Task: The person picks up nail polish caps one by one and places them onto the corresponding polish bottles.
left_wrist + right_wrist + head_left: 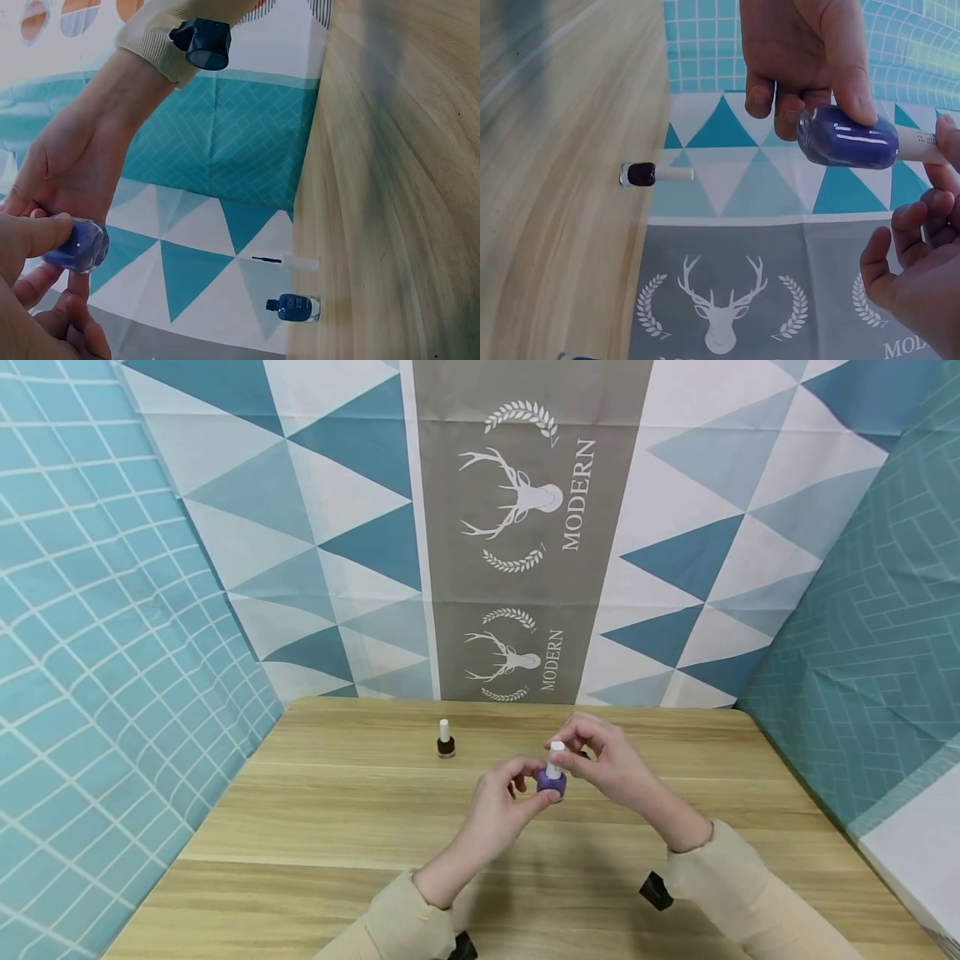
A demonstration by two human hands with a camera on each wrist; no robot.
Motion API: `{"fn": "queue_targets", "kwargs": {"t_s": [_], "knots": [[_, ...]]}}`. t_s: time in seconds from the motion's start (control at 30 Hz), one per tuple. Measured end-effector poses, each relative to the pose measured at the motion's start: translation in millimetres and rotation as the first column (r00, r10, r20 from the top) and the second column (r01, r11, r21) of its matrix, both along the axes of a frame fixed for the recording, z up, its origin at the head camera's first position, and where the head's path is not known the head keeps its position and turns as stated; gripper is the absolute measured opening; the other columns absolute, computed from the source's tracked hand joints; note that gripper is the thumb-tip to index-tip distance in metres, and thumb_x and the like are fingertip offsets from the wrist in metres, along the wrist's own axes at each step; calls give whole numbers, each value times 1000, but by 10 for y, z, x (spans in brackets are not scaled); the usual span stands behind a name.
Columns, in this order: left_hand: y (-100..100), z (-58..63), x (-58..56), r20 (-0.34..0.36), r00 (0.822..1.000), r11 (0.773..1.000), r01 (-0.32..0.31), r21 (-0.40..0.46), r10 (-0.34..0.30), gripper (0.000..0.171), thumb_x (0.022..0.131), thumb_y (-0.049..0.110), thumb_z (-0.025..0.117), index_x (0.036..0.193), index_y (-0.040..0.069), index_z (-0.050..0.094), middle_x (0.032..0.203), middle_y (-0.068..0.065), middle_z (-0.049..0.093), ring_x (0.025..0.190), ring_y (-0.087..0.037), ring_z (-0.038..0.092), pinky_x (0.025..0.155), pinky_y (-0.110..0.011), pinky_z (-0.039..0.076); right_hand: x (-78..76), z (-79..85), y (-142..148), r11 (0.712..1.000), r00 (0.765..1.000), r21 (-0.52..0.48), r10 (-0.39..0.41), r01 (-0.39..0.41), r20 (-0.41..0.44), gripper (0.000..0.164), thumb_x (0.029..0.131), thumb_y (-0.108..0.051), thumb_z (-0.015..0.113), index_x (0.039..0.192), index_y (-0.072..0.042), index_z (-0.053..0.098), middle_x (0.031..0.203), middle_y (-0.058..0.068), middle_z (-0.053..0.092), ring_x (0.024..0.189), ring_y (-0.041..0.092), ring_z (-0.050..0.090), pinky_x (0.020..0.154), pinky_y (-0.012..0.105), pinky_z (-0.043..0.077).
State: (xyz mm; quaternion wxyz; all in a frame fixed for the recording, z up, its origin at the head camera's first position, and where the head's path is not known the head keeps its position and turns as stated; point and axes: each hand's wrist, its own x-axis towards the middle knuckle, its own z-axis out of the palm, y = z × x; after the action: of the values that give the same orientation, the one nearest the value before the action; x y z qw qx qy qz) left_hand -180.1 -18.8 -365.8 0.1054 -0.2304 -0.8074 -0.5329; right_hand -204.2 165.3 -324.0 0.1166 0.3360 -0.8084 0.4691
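Note:
A purple nail polish bottle (551, 783) with a white cap (555, 762) is held up above the table between the two hands. My left hand (495, 800) pinches its glass body between thumb and fingers. With thumb and fingertips, my right hand (606, 762) pinches the white cap, which sits at the bottle's neck. Behind the right hand, and mostly hidden in the head view, stands an uncapped blue nail polish bottle (295, 307). Beside that one, its white cap (301, 262) stands with the dark brush (267, 259) pointing up.
A capped dark nail polish bottle (446, 746) stands upright toward the back of the wooden table (337, 810), left of the hands. Patterned cloth (360, 527) hangs along the back and sides. A black wrist camera (656, 891) sits at the right cuff.

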Motion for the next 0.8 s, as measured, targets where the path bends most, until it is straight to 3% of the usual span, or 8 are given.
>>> {"fn": "queue_targets", "kwargs": {"t_s": [0.23, 0.47, 0.67, 0.8], "knots": [[-50, 43, -33, 3, 1000, 999, 1, 40, -1, 22, 80, 20, 75, 100, 14, 68, 89, 3, 65, 80, -19, 52, 65, -23, 40, -25, 41, 67, 999, 999, -6, 35, -35, -6, 28, 87, -6, 66, 115, -9, 62, 87, -1, 50, 78, 12, 46, 66, 24, 43], [-197, 115, -104, -47, 997, 995, -52, 86, 56, 25, 78, 15, 77, 101, 9, 68, 90, -4, 67, 82, -22, 55, 67, -31, 44, -70, 115, 257, 998, 997, -29, -50, 48, -55, 43, 85, -1, 66, 126, -6, 54, 100, -1, 54, 82, 13, 47, 74, 22, 45], [-350, 176, -163, -91, 992, 992, -82, 96, 91, 28, 76, 11, 77, 102, 7, 68, 92, -5, 69, 85, -26, 58, 68, -34, 46, -111, 122, 438, 996, 993, -37, -79, 76, -87, 57, 82, 2, 70, 133, -6, 47, 122, -1, 49, 99, 13, 45, 82, 19, 44], [-462, 188, -211, -84, 990, 990, -109, 93, 116, 28, 76, 11, 77, 102, 8, 67, 91, -4, 69, 85, -25, 58, 70, -36, 45, -138, 69, 548, 993, 989, -43, -112, 109, -98, 65, 80, 6, 70, 137, -7, 42, 132, 5, 44, 108, 12, 45, 86, 19, 43]]}}
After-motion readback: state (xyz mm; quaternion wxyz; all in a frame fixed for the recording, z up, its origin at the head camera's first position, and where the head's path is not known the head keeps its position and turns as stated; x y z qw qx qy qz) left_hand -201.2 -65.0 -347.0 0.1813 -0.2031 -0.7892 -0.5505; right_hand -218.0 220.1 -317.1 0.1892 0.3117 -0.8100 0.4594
